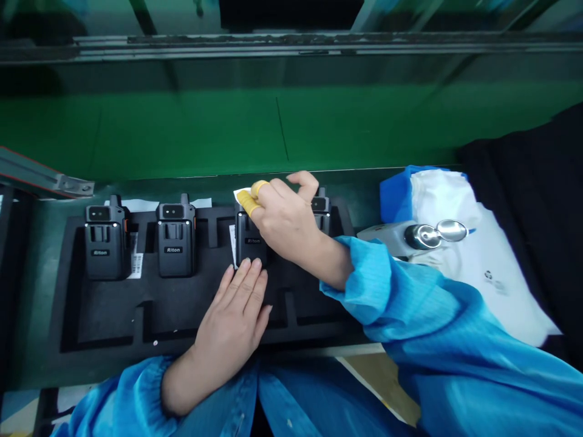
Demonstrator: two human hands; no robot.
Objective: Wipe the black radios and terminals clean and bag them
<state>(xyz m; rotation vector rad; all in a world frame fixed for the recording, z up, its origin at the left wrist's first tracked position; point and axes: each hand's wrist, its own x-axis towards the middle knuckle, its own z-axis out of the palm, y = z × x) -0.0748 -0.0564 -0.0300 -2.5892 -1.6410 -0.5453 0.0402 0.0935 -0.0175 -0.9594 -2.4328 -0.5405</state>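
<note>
A black foam tray lies in front of me and holds several black handheld radios marked "Riton". My left hand lies flat on the tray, fingers together and stretched out, its fingertips touching the bottom of the third radio. My right hand, with yellow finger cots, rests over the top of that same radio and pinches a small white slip at its top edge. A fourth radio is mostly hidden behind my right hand. Both sleeves are blue.
Two more radios stand in the tray's left slots, with a barcode label between them. To the right are a blue box, white bags and a grey tool with a shiny metal head. A green conveyor belt runs behind.
</note>
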